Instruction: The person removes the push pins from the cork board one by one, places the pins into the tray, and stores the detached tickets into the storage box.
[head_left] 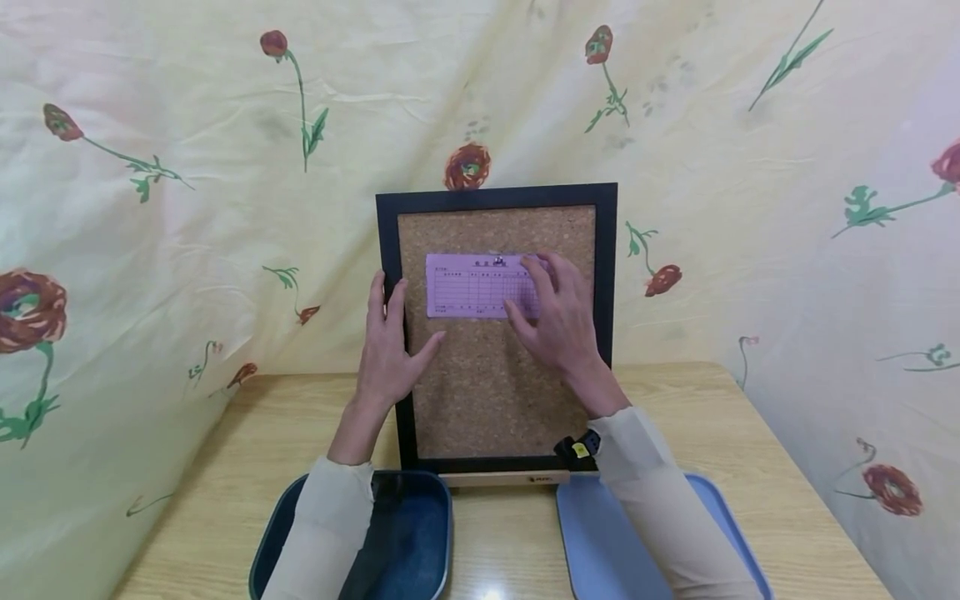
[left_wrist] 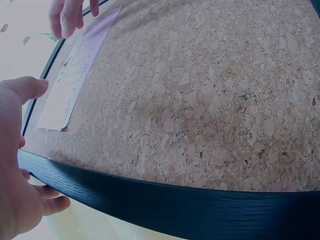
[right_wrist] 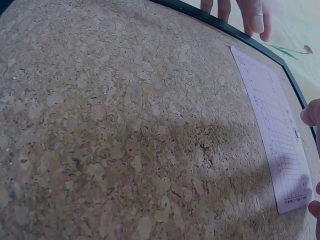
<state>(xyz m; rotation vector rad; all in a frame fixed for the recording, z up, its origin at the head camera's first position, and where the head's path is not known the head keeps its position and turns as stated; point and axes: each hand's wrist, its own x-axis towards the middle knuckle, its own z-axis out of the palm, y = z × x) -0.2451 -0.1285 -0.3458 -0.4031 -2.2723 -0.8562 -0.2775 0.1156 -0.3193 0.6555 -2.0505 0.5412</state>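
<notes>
A purple printed form [head_left: 465,287] lies flat against the upper part of a black-framed cork board [head_left: 495,392]. A small shiny pin head [head_left: 498,261] shows near the form's top middle, also visible as a pin [right_wrist: 297,134] in the right wrist view. My left hand [head_left: 386,354] is at the board's left side, fingers extended along the black frame [left_wrist: 125,192], thumb spread out in front of the cork. Over the form's right end hovers my right hand [head_left: 558,321], fingers slightly bent and covering that end. Whether its fingertips touch the paper is hard to tell.
The board stands upright on a wooden base strip [head_left: 495,479] on a wood-grain table [head_left: 495,533]. A dark blue tray [head_left: 420,533] sits under my left forearm, a light blue tray [head_left: 600,542] under the right. Behind hangs a flowered cloth [head_left: 375,100].
</notes>
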